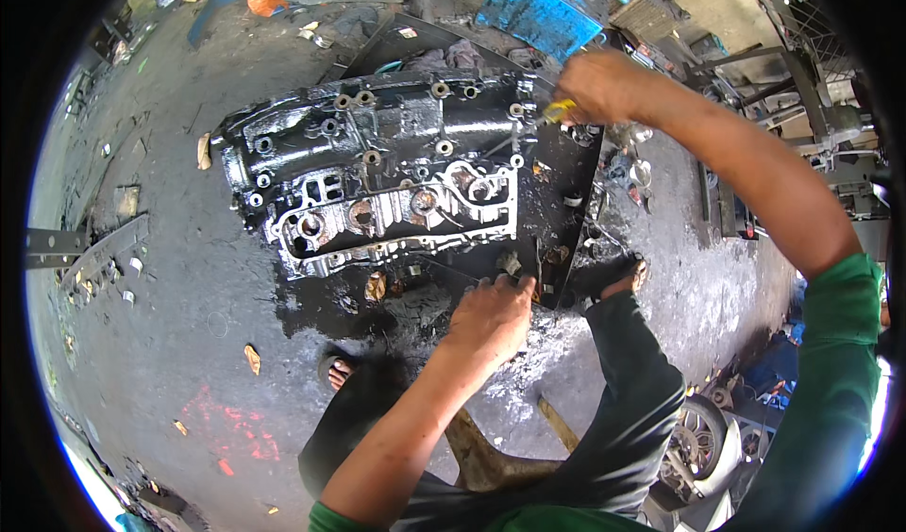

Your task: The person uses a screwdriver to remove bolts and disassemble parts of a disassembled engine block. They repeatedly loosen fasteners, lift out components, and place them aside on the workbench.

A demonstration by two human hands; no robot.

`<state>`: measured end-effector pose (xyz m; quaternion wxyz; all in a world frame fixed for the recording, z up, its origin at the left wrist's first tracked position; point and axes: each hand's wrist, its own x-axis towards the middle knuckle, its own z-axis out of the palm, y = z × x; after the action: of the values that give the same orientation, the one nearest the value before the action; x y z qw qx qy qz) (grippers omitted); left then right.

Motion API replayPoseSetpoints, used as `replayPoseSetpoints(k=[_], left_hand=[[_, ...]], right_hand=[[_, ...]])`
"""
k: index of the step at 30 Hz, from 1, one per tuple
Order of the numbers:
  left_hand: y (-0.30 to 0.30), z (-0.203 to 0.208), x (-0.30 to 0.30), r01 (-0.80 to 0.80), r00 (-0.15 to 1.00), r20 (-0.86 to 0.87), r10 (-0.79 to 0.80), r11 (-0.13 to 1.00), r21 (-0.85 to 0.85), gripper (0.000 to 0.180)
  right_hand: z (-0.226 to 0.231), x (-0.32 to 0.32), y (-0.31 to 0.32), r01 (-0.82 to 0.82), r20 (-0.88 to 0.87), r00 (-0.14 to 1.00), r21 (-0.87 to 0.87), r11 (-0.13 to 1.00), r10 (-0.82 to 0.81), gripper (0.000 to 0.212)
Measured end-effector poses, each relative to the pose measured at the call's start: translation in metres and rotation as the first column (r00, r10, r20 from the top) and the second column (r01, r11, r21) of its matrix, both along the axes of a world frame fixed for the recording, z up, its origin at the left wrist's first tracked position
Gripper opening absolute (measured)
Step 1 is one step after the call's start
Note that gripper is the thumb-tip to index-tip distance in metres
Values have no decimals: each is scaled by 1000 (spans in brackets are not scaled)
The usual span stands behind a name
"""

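Note:
A black, wet-looking engine cover (pixel 406 122) with bare metal along its near side lies in front of me, tilted slightly, with several round bolt holes. At its far right corner my right hand (pixel 604 87) is closed around a tool with a yellow handle (pixel 559 110); the tool's working end cannot be made out. My left hand (pixel 493 320) is just below the near right edge of the cover, fingers curled. A thin dark line runs beside its knuckles and a bit of orange shows at its fingertips, but what it grips is mostly hidden.
Under the cover is a dark metal tray (pixel 576 221), oily around its edges. A blue panel (pixel 538 15) lies beyond it. Dry leaves (pixel 252 359) and scraps dot the stained floor. A wooden stool (pixel 491 461) stands between my legs; a wheel (pixel 696 433) is at lower right.

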<state>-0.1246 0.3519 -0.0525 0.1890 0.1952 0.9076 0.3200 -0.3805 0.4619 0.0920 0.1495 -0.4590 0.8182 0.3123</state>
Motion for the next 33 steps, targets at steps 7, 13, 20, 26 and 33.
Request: replayPoseSetpoints(k=[7, 13, 20, 26, 33], left_hand=[[-2, 0, 3, -26, 999, -25, 27, 1000, 1, 40], [6, 2, 4, 12, 1000, -5, -12, 1000, -4, 40], [-1, 7, 11, 26, 998, 54, -24, 998, -51, 42], [-6, 6, 14, 11, 1000, 18, -10, 998, -57, 42], [6, 6, 8, 37, 996, 78, -33, 998, -48, 41]], right_hand=[[18, 43, 5, 88, -129, 988, 1, 996, -87, 33], [27, 37, -13, 188, -144, 974, 65, 980, -177, 25], [15, 42, -17, 399, -60, 917, 144, 906, -394, 34], [-36, 56, 61, 608, 194, 787, -78, 790, -586, 47], [-8, 135, 112, 688, 375, 720, -274, 672, -584, 38]])
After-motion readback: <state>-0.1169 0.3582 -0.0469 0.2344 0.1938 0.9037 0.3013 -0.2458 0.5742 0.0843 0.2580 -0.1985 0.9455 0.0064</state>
